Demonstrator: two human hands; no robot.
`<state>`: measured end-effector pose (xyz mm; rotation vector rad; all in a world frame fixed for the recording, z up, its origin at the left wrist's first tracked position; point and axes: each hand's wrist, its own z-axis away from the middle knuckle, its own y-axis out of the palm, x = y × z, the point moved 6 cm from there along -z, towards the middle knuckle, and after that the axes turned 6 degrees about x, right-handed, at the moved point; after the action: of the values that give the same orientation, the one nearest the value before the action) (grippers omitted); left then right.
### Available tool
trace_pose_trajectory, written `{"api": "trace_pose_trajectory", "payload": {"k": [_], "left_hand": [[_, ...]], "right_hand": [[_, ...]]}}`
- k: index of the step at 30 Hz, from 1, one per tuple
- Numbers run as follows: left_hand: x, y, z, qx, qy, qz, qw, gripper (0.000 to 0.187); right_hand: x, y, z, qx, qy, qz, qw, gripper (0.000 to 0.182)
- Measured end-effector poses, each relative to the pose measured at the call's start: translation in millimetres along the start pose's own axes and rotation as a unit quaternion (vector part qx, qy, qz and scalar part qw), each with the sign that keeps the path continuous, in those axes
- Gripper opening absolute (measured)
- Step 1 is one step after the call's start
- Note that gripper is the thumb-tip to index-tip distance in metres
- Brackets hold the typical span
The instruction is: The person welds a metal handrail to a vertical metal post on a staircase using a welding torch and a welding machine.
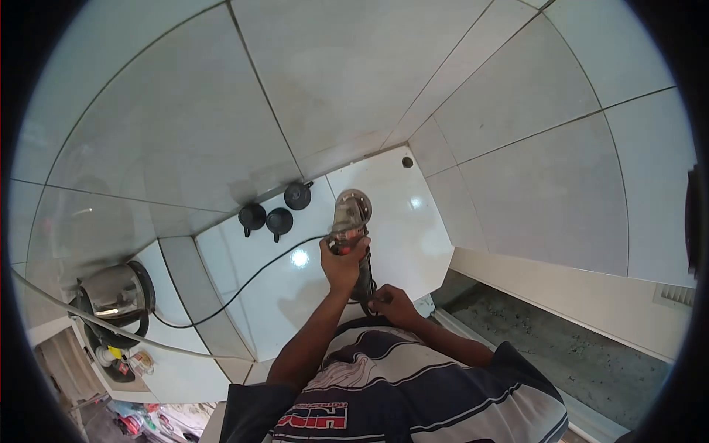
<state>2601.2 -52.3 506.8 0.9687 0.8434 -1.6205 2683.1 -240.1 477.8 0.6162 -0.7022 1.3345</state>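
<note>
An angle grinder points away from me over the white tiled counter, its round disc at the far end. My left hand is wrapped around its body, just behind the head. Close to my chest, at the grinder's rear end, the fingers of my right hand are closed on a dark cord that runs along the tool. Partly covered by my hands, the grip shows only in pieces. A black cable stretches from beside the grinder to the left.
Three black mugs stand by the back wall, left of the grinder. A steel and black kettle-like appliance sits on the left ledge, with a pale hose passing before it. The counter has a round hole at its far corner.
</note>
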Motion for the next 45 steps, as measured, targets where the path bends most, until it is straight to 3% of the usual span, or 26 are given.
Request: {"api": "trace_pose_trajectory", "payload": {"k": [4, 6, 9, 12, 19, 21, 22, 24, 27, 28, 30, 34, 37, 39, 40, 43, 45], "left_hand": [[-7.7, 3.6, -3.4, -0.002, 0.031, -0.003, 1.000, 0.072], [-12.1, 4.2, 0.3, 0.004, 0.030, -0.020, 0.999, 0.070], [-16.0, 7.6, 5.1, -0.005, 0.054, -0.065, 0.996, 0.070], [-16.9, 12.8, 14.0, -0.018, 0.085, -0.084, 0.993, 0.075], [-2.4, 9.3, 9.2, -0.027, 0.070, -0.060, 0.995, 0.079], [-4.6, 7.0, 6.6, -0.031, 0.052, -0.033, 0.998, 0.078], [-3.8, 5.0, 5.0, -0.036, 0.034, -0.006, 0.999, 0.077], [6.0, 2.1, -0.6, -0.048, 0.007, 0.000, 0.999, 0.074], [16.8, -3.0, -10.7, -0.051, -0.004, 0.013, 0.999, 0.069], [20.1, -4.0, -12.7, -0.043, 0.004, 0.019, 0.999, 0.067], [21.7, -7.3, -16.5, -0.046, 0.009, 0.014, 0.999, 0.065], [15.3, -6.4, -13.1, -0.081, 0.032, 0.075, 0.993, 0.063], [21.5, -2.7, -14.1, -0.076, 0.018, 0.108, 0.991, 0.061], [21.0, -2.2, -13.5, -0.072, 0.003, 0.093, 0.993, 0.064], [21.3, -3.7, -13.2, -0.073, -0.013, 0.077, 0.994, 0.067], [21.6, -4.2, -11.4, -0.072, -0.029, 0.097, 0.992, 0.072], [23.7, -5.9, -15.4, -0.076, -0.031, 0.086, 0.993, 0.073]], "right_hand": [[5.9, 2.2, -2.6, -0.085, 0.027, 0.080, 0.993, 0.025], [8.9, 4.5, -8.5, -0.108, -0.042, 0.123, 0.986, 0.025], [11.1, 3.3, -12.9, -0.143, -0.072, 0.199, 0.967, 0.023], [4.3, 0.4, -22.0, -0.153, 0.012, 0.212, 0.965, 0.025], [-12.7, -5.2, -27.3, -0.053, -0.019, 0.096, 0.994, 0.036], [-15.9, -0.7, -21.0, -0.010, -0.005, -0.040, 0.999, 0.041], [-17.9, 1.2, -19.4, -0.010, -0.004, -0.041, 0.999, 0.041], [-14.6, -2.2, -13.9, -0.075, -0.047, 0.095, 0.991, 0.045], [-6.1, -4.1, -7.0, -0.106, -0.027, 0.168, 0.980, 0.046], [-10.9, -1.9, -8.5, -0.106, -0.027, 0.168, 0.980, 0.046], [-11.4, -5.9, -8.1, -0.200, -0.073, 0.078, 0.974, 0.045], [5.7, -16.3, -5.7, -0.237, -0.037, -0.003, 0.971, 0.040], [12.2, -17.7, 1.2, -0.225, -0.048, 0.046, 0.972, 0.039], [31.7, -12.0, 6.1, -0.170, 0.037, 0.180, 0.968, 0.039], [34.1, -13.0, 5.0, -0.169, 0.038, 0.180, 0.968, 0.039], [30.8, -11.9, 9.1, -0.122, 0.025, 0.247, 0.961, 0.042], [31.3, -8.7, 13.9, -0.085, -0.074, 0.219, 0.969, 0.040]]}}
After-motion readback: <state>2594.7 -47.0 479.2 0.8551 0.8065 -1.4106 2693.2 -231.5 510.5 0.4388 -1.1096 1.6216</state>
